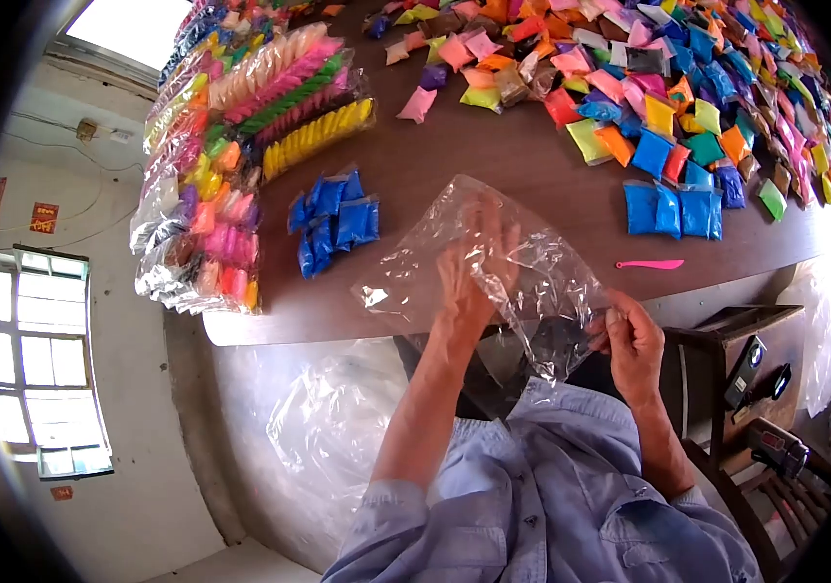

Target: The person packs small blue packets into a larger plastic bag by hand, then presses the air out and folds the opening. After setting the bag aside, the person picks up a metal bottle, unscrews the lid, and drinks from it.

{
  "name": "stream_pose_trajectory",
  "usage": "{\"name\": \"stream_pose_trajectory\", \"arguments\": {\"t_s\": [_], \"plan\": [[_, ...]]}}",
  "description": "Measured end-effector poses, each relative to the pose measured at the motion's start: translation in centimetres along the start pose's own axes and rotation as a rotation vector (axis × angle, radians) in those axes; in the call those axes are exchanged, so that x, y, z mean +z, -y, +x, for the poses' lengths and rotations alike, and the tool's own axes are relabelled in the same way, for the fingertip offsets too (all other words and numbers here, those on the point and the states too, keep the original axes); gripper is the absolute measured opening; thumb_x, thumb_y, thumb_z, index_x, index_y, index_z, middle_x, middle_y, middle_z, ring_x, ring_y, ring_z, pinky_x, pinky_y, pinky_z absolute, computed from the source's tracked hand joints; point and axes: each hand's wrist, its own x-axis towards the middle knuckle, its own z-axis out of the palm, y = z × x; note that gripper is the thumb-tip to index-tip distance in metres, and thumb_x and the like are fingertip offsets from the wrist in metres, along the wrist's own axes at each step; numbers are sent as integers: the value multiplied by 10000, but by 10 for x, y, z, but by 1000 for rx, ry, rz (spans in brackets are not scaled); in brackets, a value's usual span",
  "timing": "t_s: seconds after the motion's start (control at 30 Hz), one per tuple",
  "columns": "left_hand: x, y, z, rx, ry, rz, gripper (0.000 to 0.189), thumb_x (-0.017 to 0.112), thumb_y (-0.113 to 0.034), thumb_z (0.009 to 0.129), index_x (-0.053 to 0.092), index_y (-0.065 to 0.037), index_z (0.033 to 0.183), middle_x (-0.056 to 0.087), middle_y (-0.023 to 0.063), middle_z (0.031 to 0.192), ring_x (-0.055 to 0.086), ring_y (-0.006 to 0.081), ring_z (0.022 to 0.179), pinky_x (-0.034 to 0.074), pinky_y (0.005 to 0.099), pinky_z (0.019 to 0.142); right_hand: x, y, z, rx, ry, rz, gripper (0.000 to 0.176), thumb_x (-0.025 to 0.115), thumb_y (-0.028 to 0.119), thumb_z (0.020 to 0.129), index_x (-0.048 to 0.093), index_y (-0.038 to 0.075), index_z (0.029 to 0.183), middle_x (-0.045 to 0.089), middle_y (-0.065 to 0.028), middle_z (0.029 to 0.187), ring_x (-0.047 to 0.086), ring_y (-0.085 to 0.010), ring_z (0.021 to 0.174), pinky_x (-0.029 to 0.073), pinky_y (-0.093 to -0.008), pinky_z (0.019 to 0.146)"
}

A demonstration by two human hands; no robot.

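Note:
A large clear plastic bag (552, 262) is spread between my hands over the table's front edge. My left hand (479, 257) shows through the film, its fingers apart; it seems to be inside or behind the bag. My right hand (632, 335) pinches the bag's right edge between thumb and fingers. Left of the bag lies a small cluster of blue packets (333, 219). To the right, a row of blue packets (673, 209) sits above a pink plastic knife (649, 263).
Colourful packets (668, 87) are heaped at the back right of the brown table (377, 126). Filled clear bags (289, 97) are stacked along the left side. A wooden stool or cabinet (727, 340) stands at the right, and clear plastic (338, 418) lies below the table on the left.

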Motion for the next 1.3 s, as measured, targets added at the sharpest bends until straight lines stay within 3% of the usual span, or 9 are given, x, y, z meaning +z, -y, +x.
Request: {"name": "stream_pose_trajectory", "arguments": {"t_s": [0.07, 0.1, 0.23, 0.33, 0.53, 0.7, 0.87, 0.93, 1.3], "plan": [[4, 15, 12, -56, -121, 145, 573, 598, -348, 1082, 496, -95, 1586, 580, 202, 1549, 628, 423, 1344, 571, 527, 1049, 1, 1, -4, -3, -14, -15, 300, 574, 101, 1135, 663, 5, 1405, 774, -77, 911, 663, -70, 704, 545, -238, 642], [-5, 17, 14, -40, -77, 100, 547, 571, -350, 1092, 501, -92, 1569, 544, 185, 1580, 685, 469, 1225, 591, 566, 991, 2, 2, -6, -19, -7, -19, 301, 570, 99, 1136, 661, 0, 1405, 773, -78, 914, 659, -69, 704, 546, -238, 646], [-4, 16, 15, 15, -128, 185, 539, 569, -343, 1093, 502, -97, 1569, 549, 185, 1569, 676, 464, 1249, 579, 573, 1005, 1, -5, -5, -88, 3, -12, 301, 575, 102, 1133, 659, -15, 1398, 775, -82, 924, 659, -75, 721, 552, -250, 654], [-11, 2, 8, -74, -19, 170, 522, 591, -340, 1080, 543, -99, 1541, 569, 189, 1537, 667, 455, 1245, 567, 587, 990, 3, 0, -4, -39, -20, 16, 301, 577, 106, 1133, 659, -16, 1396, 780, -87, 929, 667, -80, 744, 555, -260, 654], [-7, -19, -23, 223, -46, 261, 484, 686, -369, 1012, 687, -84, 1403, 600, 150, 1499, 630, 366, 1247, 538, 562, 996, 5, 6, 7, -61, -28, -46, 357, 581, 252, 1151, 695, -24, 1347, 777, -85, 901, 663, -78, 719, 545, -258, 625], [11, -15, -33, 601, -59, 6, 574, 776, -398, 923, 698, -110, 1413, 623, 151, 1456, 599, 358, 1300, 489, 528, 1041, 7, 15, 14, 62, -86, -23, 410, 560, 324, 1162, 725, -20, 1313, 766, -74, 844, 635, -83, 625, 531, -257, 577], [21, -28, -39, 603, -66, -26, 693, 829, -426, 883, 637, -181, 1502, 599, 176, 1514, 596, 394, 1307, 471, 576, 1066, 7, 12, 16, 70, -100, -3, 404, 538, 307, 1170, 739, -18, 1303, 766, -76, 833, 631, -87, 599, 525, -259, 552], [10, -37, -36, 450, 39, 38, 711, 823, -434, 887, 619, -182, 1519, 569, 171, 1553, 573, 393, 1338, 465, 583, 1067, 5, 11, 17, 12, -77, -91, 393, 534, 286, 1169, 747, -20, 1295, 771, -83, 837, 637, -88, 601, 530, -254, 555], [16, 16, -3, 340, -163, 83, 607, 752, -403, 957, 643, -115, 1480, 551, 195, 1569, 524, 425, 1423, 418, 634, 1134, 6, 9, 7, -18, -82, -113, 369, 534, 233, 1163, 724, -5, 1370, 792, -89, 888, 658, -84, 648, 555, -250, 609]]}}
